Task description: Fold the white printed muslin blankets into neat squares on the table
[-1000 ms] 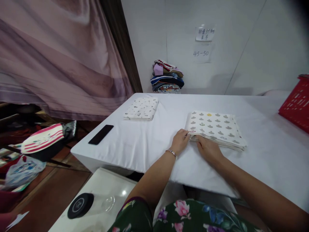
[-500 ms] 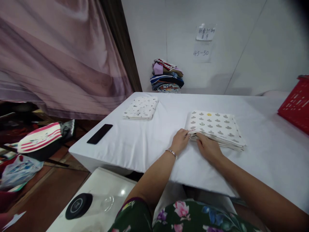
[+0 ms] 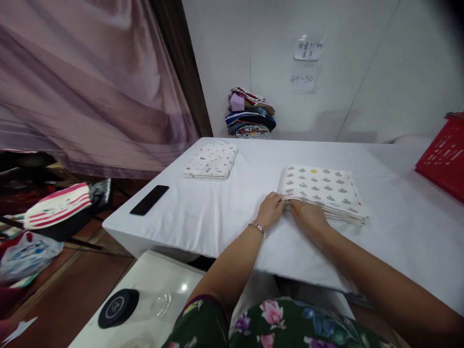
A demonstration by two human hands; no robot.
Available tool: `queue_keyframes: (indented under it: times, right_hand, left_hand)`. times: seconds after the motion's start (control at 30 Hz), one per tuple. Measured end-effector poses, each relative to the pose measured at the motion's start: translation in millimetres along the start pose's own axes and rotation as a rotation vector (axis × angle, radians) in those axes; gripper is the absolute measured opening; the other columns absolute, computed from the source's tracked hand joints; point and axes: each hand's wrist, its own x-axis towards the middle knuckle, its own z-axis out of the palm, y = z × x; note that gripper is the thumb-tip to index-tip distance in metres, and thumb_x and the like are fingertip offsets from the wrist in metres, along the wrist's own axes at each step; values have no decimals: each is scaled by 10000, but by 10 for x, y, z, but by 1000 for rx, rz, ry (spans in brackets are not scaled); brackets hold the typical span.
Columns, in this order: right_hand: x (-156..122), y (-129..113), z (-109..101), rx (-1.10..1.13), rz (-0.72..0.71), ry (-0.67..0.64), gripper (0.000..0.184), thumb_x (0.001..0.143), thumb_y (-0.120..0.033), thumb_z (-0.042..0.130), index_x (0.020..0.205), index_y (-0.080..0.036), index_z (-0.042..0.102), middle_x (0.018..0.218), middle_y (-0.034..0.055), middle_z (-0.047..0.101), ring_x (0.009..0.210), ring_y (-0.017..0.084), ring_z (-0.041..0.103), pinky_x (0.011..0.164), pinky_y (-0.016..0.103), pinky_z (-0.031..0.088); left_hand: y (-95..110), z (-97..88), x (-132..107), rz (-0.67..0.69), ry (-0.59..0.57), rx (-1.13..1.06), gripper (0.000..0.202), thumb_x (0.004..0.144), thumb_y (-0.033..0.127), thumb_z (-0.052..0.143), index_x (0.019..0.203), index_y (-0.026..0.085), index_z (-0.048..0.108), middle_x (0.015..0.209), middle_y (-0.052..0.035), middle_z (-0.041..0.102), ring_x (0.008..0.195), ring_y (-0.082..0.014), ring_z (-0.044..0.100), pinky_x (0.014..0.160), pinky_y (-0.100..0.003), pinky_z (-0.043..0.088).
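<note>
A folded white cloth with grey cloud prints [image 3: 322, 191] lies on the white-covered table [image 3: 224, 212]. My left hand [image 3: 270, 209] pinches its near left corner, fingers curled on the layered edge. My right hand [image 3: 308, 216] sits just beside it on the near edge, fingers pressed into the cloth's folds. Both hands are closed on the cloth. A silver bracelet circles my left wrist.
A smaller folded patterned cloth [image 3: 213, 161] lies at the table's far left. A black phone [image 3: 149, 199] rests near the left edge. Stacked folded clothes [image 3: 250, 113] stand against the back wall. A red basket [image 3: 444, 157] sits at the right. Bags [image 3: 54, 210] clutter the floor left.
My right hand has slid a little left along the cloth's near edge, closer to my left hand. The cloth has stayed in place.
</note>
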Motion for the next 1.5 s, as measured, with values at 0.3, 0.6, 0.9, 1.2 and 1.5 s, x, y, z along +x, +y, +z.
queue_keyframes:
  times: [0.3, 0.6, 0.9, 1.2, 1.5]
  right_hand:
    - [137, -69, -35, -80, 4, -106, 271, 888, -177, 340, 1007, -161, 583, 866, 120, 669, 752, 218, 634, 643, 287, 427]
    - [108, -65, -61, -67, -21, -142, 302, 902, -191, 321, 1090, -182, 557, 921, 104, 665, 799, 191, 623, 668, 257, 404]
    - [14, 1, -85, 85, -71, -61, 337, 905, -223, 299, 1116, -222, 562, 1001, 57, 655, 816, 179, 600, 670, 253, 378]
    - [5, -43, -20, 29, -58, -78, 326, 913, -238, 296, 1126, -237, 543, 983, 52, 661, 802, 201, 617, 653, 272, 398]
    - [5, -60, 84, -37, 17, -101, 311, 928, -248, 288, 1151, -170, 490, 966, 117, 655, 778, 215, 625, 661, 294, 422]
  left_hand:
    - [17, -39, 11, -16, -29, -18, 366, 830, 144, 387, 1098, 260, 608, 988, -16, 562, 939, -142, 514, 843, -245, 421]
    - [-73, 14, 63, 11, 12, -78, 424, 772, 91, 351, 1083, 208, 615, 1115, -23, 571, 1068, -145, 483, 983, -280, 361]
    - [-112, 52, 90, 45, 4, -92, 452, 747, 79, 340, 1096, 182, 610, 1157, -36, 567, 1088, -153, 476, 994, -297, 355]
    - [-109, 58, 65, 53, -9, -58, 452, 749, 84, 356, 1100, 206, 612, 1143, -26, 568, 1074, -158, 477, 979, -300, 366]
    - [-10, 3, 8, 110, 47, -33, 512, 710, 65, 437, 1178, 248, 535, 1180, -12, 548, 1119, -169, 450, 1006, -340, 358]
